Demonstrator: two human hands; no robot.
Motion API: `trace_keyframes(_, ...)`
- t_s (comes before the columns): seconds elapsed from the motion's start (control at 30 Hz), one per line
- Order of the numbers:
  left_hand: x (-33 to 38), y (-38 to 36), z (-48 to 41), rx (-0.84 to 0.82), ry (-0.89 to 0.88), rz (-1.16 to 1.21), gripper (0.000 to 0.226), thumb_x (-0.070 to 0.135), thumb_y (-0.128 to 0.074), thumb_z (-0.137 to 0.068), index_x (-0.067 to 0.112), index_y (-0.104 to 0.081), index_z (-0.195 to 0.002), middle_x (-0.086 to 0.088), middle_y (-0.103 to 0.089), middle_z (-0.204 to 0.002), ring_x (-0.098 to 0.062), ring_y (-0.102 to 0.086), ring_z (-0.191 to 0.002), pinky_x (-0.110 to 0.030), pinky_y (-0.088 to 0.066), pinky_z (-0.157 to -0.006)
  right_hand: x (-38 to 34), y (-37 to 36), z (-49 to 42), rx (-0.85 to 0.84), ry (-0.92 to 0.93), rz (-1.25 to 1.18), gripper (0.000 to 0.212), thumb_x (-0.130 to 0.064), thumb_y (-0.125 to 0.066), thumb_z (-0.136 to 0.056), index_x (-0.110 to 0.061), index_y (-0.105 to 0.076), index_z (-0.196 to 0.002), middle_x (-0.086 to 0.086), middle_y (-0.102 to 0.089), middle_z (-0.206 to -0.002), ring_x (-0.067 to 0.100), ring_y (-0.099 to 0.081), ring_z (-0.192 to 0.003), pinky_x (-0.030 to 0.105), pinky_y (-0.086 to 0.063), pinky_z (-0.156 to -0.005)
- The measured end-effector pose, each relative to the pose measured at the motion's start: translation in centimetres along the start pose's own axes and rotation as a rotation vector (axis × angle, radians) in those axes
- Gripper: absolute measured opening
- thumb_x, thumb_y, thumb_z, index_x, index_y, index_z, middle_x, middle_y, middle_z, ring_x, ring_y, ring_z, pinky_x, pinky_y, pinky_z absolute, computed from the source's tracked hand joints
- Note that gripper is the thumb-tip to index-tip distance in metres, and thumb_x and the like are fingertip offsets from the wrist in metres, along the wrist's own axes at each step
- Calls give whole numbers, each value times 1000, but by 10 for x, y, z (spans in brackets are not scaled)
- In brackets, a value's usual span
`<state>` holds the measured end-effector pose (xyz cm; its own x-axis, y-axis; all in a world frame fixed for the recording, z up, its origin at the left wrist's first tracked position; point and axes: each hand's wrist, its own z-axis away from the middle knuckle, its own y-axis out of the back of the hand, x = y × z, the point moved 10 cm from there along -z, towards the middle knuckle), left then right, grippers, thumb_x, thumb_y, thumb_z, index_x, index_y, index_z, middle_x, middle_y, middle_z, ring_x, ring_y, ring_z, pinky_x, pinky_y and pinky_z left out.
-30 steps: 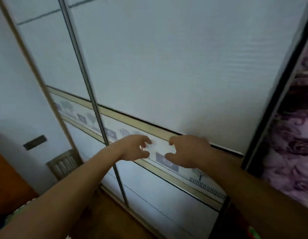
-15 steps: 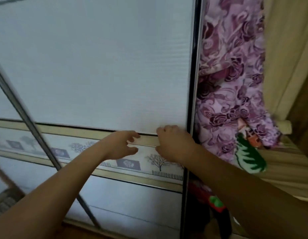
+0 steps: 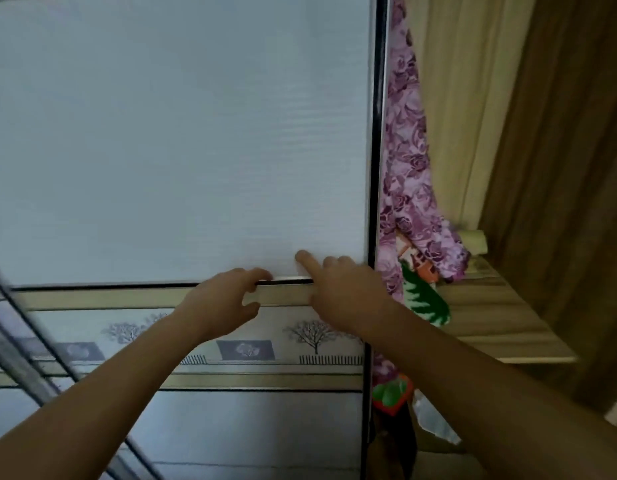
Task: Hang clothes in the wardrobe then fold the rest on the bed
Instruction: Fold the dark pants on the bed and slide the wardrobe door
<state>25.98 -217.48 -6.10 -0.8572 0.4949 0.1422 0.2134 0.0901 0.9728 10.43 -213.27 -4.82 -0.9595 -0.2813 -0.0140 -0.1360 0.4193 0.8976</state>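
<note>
We are working the wardrobe door (image 3: pixel 196 150) open: left hand (image 3: pixel 220 303) pinching its beige rail (image 3: pixel 127 298), right hand (image 3: pixel 345 292) pressing the panel, its grip unclear. Next, we are judging, comes a steady leftward push to widen the gap beside the floral garment (image 3: pixel 407 161).

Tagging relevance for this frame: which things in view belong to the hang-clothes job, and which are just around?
Job:
- sliding wardrobe door
- left hand, grip on the door's beige rail
- right hand, on the door near its edge
- purple floral garment, hanging in the opening

Just around:
- green and orange cloth
- wooden shelf
- metal frame, far left, blurred
</note>
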Motion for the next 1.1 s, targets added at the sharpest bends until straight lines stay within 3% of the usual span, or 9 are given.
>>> trace_keyframes(0.13,46,-5,-11,43,-122,-127,52,36,-60,-92,47,-41,-139,10,-59,-117,-14,-57,-106,-38,-52,-90,37,15,18,-13,-41,72,67,-27,-54,-92,-35,-17,-147,7,-56,-104,30,-55,-93,36,-35,-60)
trace_keyframes(0.23,77,-7,-19,90,-204,-207,50,38,-54,-93,46,-39,-140,10,-55,-120,-16,-54,-109,-36,-50,-89,56,47,28,122,-34,204,70,-20,-58,-86,-25,-30,-150,11,-52,-116,33,-51,-103,37,-32,-66)
trace_keyframes(0.33,106,-3,-25,176,-281,-248,47,34,-53,-93,41,-44,-139,7,-55,-121,-17,-53,-107,-34,-47,-85,74,84,35,313,-65,292,79,-22,-67,-82,-25,-33,-154,20,-38,-148,40,-38,-135,48,-39,-95)
trace_keyframes(0.43,135,2,-26,242,-363,-297,45,27,-58,-91,32,-53,-136,2,-60,-117,-20,-57,-99,-34,-49,-79,100,97,34,333,-131,293,106,-38,-80,-77,-30,-14,-160,23,-3,-166,42,-1,-153,68,-21,-113)
trace_keyframes(0.5,153,7,-25,296,-412,-348,44,24,-69,-84,25,-62,-128,-3,-64,-114,-22,-59,-96,-35,-51,-76,119,97,36,295,-177,310,117,-43,-83,-74,-33,-4,-160,22,13,-166,42,13,-152,73,-16,-113)
trace_keyframes(0.6,174,18,-24,430,-452,-387,52,17,-84,-68,18,-70,-118,-14,-64,-117,-33,-61,-106,-44,-52,-83,146,96,48,257,-219,334,122,-39,-85,-74,-32,0,-161,22,21,-164,43,19,-151,74,-12,-113)
trace_keyframes(0.73,198,25,-29,543,-474,-451,70,10,-87,-57,19,-69,-124,-25,-55,-137,-44,-51,-129,-67,-36,-103,178,101,63,208,-265,381,120,-38,-82,-78,-31,6,-160,22,29,-161,43,26,-148,75,-7,-113)
trace_keyframes(0.83,219,19,-40,518,-494,-490,84,9,-89,-51,23,-66,-130,-25,-47,-147,-45,-43,-138,-77,-26,-103,198,108,76,169,-303,389,115,-37,-78,-83,-32,8,-159,21,32,-160,43,31,-147,73,-8,-114)
trace_keyframes(1.1,272,-10,-66,481,-603,-530,96,5,-84,-60,26,-47,-146,-21,-11,-164,-44,-12,-150,-77,-12,-106,252,124,112,141,-418,327,105,-35,-68,-92,-34,15,-156,14,44,-155,36,40,-143,69,-9,-118)
